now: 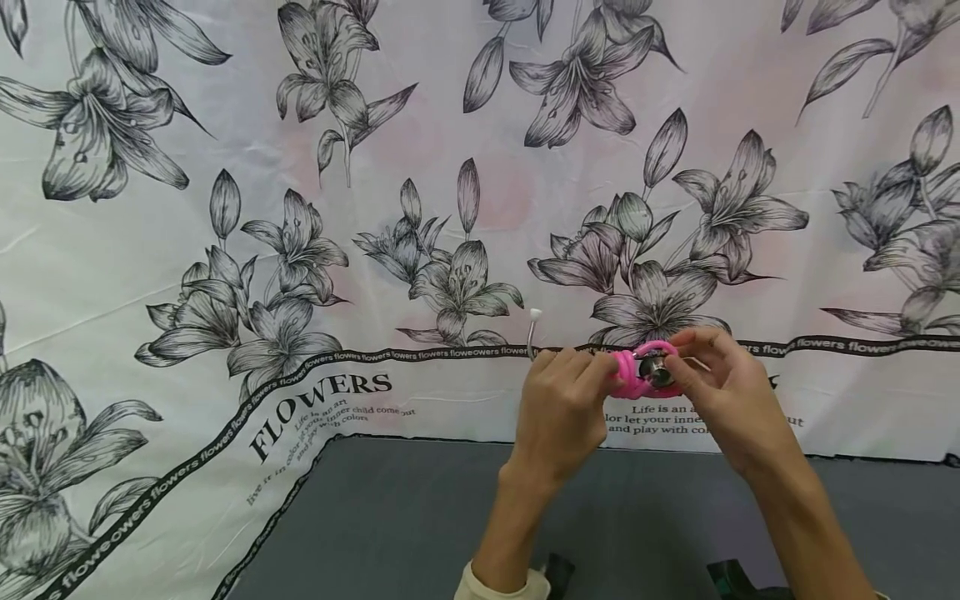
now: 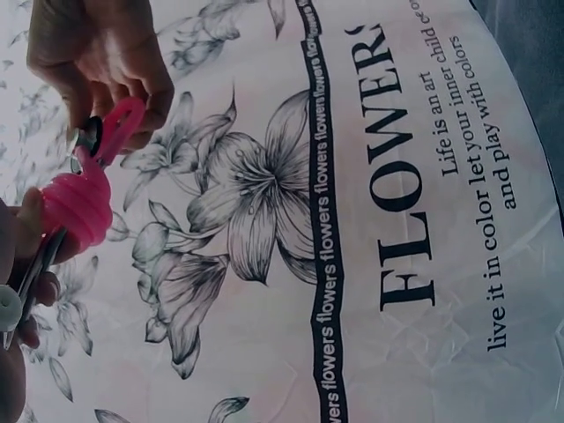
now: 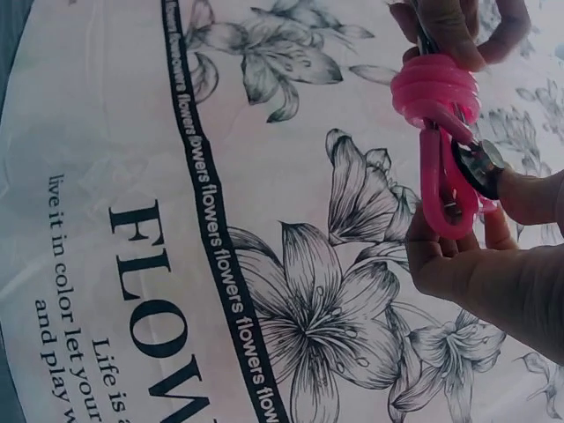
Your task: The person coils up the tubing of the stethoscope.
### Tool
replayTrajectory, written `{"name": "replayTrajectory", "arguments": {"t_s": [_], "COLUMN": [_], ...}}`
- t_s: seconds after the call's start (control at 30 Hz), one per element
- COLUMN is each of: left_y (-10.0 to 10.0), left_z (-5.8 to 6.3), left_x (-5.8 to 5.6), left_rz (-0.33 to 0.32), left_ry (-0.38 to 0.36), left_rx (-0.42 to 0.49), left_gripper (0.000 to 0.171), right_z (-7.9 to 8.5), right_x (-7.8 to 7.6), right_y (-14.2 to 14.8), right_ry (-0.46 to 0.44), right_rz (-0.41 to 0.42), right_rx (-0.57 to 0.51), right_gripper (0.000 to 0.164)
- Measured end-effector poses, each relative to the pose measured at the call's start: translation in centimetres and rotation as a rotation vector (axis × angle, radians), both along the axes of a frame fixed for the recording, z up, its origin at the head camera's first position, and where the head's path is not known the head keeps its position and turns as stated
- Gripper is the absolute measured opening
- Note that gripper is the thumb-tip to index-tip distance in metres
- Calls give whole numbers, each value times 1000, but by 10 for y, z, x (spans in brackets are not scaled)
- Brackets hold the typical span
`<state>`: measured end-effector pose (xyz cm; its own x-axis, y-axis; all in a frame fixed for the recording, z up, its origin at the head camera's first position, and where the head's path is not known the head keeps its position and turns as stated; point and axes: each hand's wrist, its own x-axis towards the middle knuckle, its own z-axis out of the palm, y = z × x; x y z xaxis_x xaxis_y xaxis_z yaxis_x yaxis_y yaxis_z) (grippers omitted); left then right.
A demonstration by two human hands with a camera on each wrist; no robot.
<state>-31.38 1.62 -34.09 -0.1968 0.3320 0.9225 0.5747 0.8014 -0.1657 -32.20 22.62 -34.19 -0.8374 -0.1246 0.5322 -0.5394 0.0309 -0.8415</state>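
A pink stethoscope (image 1: pixel 628 377) is held up between both hands, its tubing wound into a tight coil. My left hand (image 1: pixel 561 408) grips the metal ear tubes close to the coil. One white ear tip (image 1: pixel 536 314) sticks up past that hand in the head view, and an ear tip (image 2: pixel 9 308) also shows at the left edge of the left wrist view. My right hand (image 1: pixel 726 396) pinches the round silver chest piece (image 3: pixel 480 166) and the pink tubing loop (image 3: pixel 432 185) beside it. The right fingers partly cover the loop.
Under the hands lies a white tablecloth (image 1: pixel 450 417) printed with black line-drawn lilies and lettering. Its near edge borders a dark grey surface (image 1: pixel 420 508). Dark objects (image 1: pixel 558 575) show near the forearms at the bottom of the head view.
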Motion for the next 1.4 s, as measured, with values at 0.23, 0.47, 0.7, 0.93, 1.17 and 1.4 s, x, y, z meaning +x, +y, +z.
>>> {"name": "replayTrajectory", "arguments": {"t_s": [0.23, 0.47, 0.7, 0.93, 1.17, 1.4], "left_y": [-6, -5, -7, -5, 0, 1], "left_z": [0, 4, 4, 2, 0, -1], "left_x": [3, 3, 1, 3, 3, 6], "left_rz": [28, 31, -16, -38, -122, -157], "left_ry": [40, 74, 77, 65, 0, -73], "left_rx": [-65, -150, -74, -51, -15, 46], "left_gripper": [13, 15, 11, 7, 10, 13], "right_z": [-6, -3, 1, -2, -2, 1], "right_x": [-7, -3, 9, 12, 13, 14], "right_y": [-1, -1, -21, -39, -46, -43], "right_ry": [-51, -15, 106, 254, 389, 380], "right_rz": [273, 161, -223, -433, -658, -651], "right_rx": [-188, -173, 75, 150, 131, 126], "right_gripper": [33, 30, 22, 23, 24, 25]}}
